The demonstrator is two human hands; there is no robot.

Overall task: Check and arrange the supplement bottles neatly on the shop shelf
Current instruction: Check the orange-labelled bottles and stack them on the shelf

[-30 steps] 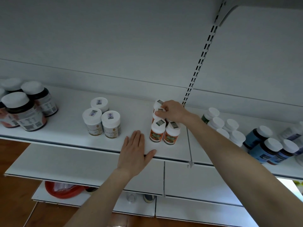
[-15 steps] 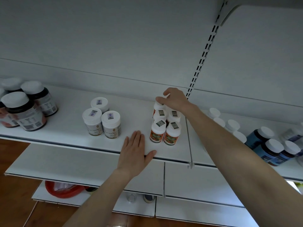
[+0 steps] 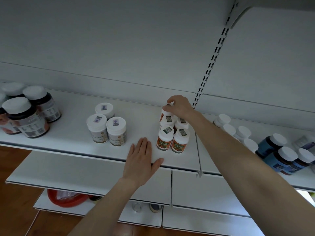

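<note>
Pinching the rearmost orange bottle's cap [image 3: 167, 107], right hand [image 3: 180, 107] reaches from above

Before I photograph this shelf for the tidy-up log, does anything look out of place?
Nothing stands out. The orange bottles stand upright in neat pairs; the right hand touches the rearmost one's cap, and the left hand lies flat.

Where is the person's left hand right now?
In the head view, the left hand lies flat on the shelf's front edge, just left of the orange-labelled bottles and right of the three white jars.
</note>
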